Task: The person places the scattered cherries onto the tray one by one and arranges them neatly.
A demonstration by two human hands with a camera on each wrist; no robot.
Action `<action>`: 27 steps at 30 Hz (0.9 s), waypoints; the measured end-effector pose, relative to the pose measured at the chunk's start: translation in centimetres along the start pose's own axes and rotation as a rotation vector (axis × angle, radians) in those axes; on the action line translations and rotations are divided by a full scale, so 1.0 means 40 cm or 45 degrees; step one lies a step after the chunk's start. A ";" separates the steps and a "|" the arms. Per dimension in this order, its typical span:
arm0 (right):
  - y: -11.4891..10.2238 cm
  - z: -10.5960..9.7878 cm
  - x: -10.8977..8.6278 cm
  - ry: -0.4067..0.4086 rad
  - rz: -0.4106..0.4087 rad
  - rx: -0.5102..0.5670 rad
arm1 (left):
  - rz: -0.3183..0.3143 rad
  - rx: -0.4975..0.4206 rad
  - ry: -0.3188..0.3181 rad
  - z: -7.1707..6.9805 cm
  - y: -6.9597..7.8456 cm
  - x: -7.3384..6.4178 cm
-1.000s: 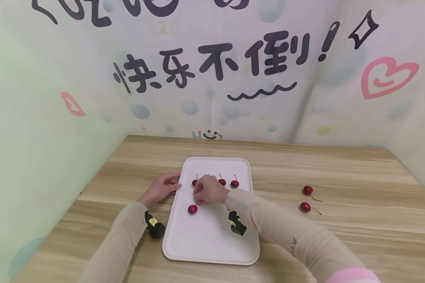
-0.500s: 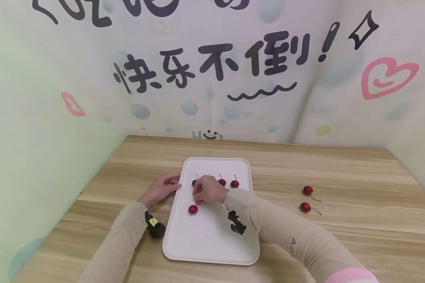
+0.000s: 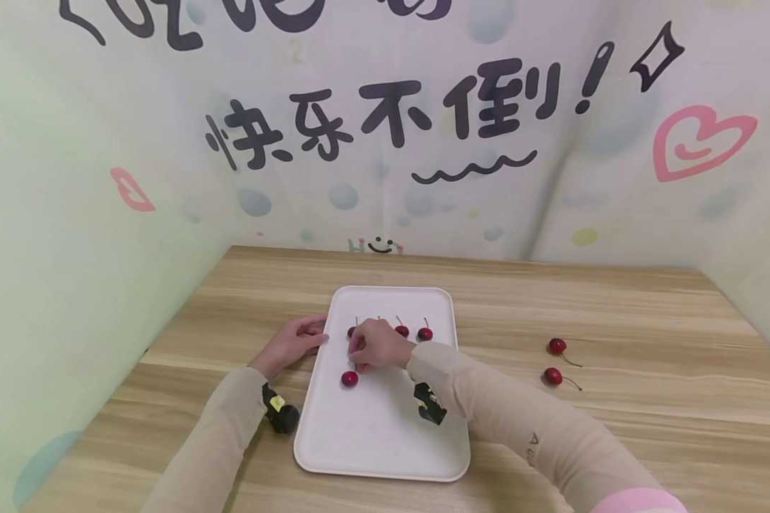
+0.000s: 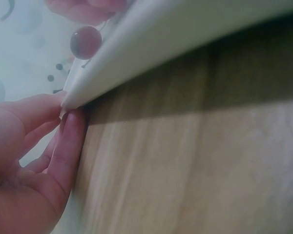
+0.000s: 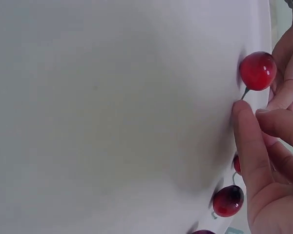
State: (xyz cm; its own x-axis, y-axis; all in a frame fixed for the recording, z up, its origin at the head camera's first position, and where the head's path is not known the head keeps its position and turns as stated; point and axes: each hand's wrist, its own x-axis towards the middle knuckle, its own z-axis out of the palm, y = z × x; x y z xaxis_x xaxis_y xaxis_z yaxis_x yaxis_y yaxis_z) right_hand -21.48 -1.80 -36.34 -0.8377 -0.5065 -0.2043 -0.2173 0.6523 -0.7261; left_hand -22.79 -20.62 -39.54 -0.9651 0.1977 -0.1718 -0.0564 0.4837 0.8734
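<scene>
A white rectangular tray [image 3: 385, 434] lies on the wooden table. My left hand [image 3: 293, 342] holds its left rim, thumb above and fingers at the underside in the left wrist view. Over the tray, my right hand [image 3: 382, 344] pinches the stem of a red cherry [image 3: 349, 379]. That cherry [image 5: 258, 71] touches or nearly touches the tray surface in the right wrist view, stem toward my fingertips. Behind the right hand runs a row of cherries, stems pointing away, among them a right-end cherry [image 3: 425, 333] and a left-end cherry [image 3: 351, 333]; the hand partly hides the row.
On the table [image 3: 500, 306] right of the tray lie two more stemmed cherries, a farther cherry [image 3: 557, 346] and a nearer cherry [image 3: 552, 376]. A printed cloth wall [image 3: 385, 206] stands behind the table. Each wrist carries a black camera.
</scene>
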 end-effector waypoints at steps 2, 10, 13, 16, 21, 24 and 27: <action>-0.003 -0.009 -0.006 0.004 -0.017 -0.011 | 0.002 -0.002 -0.004 0.000 0.002 0.000; 0.008 -0.045 -0.051 0.006 -0.050 0.048 | 0.005 -0.037 0.004 0.001 0.008 -0.006; 0.021 -0.058 -0.080 0.011 -0.107 0.048 | -0.003 -0.041 0.004 0.003 0.006 -0.007; 0.037 -0.080 -0.112 0.035 -0.181 0.045 | -0.002 -0.042 0.012 0.004 0.004 -0.006; 0.074 -0.137 -0.162 0.107 -0.236 0.052 | -0.002 -0.027 0.024 0.005 -0.002 -0.003; 0.108 -0.176 -0.190 0.159 -0.231 0.044 | -0.007 -0.028 0.033 0.006 -0.003 0.000; 0.146 -0.209 -0.221 0.206 -0.213 0.012 | 0.000 -0.043 0.034 0.006 -0.003 -0.002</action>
State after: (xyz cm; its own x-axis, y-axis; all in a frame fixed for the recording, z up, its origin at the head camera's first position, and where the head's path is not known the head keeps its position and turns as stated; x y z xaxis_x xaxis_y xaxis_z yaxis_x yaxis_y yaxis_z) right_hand -19.52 11.20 -33.30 -0.8599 -0.5098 0.0270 -0.3562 0.5613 -0.7471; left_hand -22.64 -20.48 -39.75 -0.9716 0.1744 -0.1599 -0.0646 0.4545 0.8884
